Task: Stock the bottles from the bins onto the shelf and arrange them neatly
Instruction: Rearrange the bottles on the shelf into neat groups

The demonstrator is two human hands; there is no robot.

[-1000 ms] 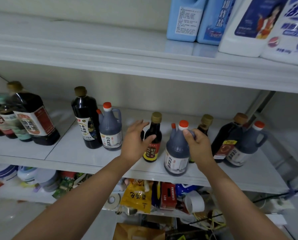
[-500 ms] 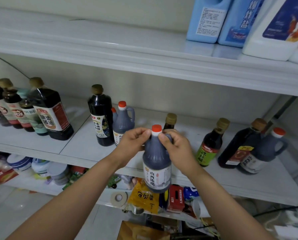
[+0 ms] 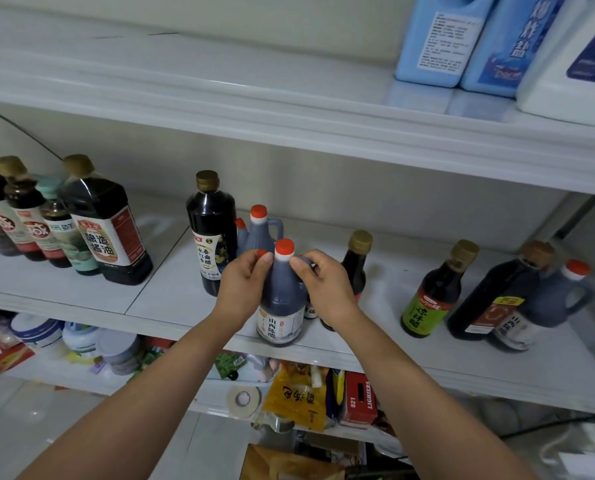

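A grey vinegar jug (image 3: 281, 306) with a red cap and a white label stands at the front edge of the middle shelf (image 3: 171, 299). Both my hands hold it near its neck. My left hand (image 3: 242, 289) wraps its left shoulder with fingertips by the cap. My right hand (image 3: 325, 289) grips the handle side. Just behind stand a tall dark bottle (image 3: 212, 237) and two more red-capped jugs (image 3: 262, 230). A gold-capped dark bottle (image 3: 357, 265) is partly hidden behind my right hand.
Several dark sauce bottles (image 3: 105, 233) are grouped at the shelf's left. To the right stand a green-label bottle (image 3: 431, 299), a large dark bottle (image 3: 490, 299) and another grey jug (image 3: 561, 299). Blue and white containers (image 3: 438, 39) sit on the upper shelf. Clutter fills the lower shelf (image 3: 299, 400).
My right hand carried the grey jug leftward, in front of the gold-capped bottle. My left hand left that bottle and now holds the jug too.
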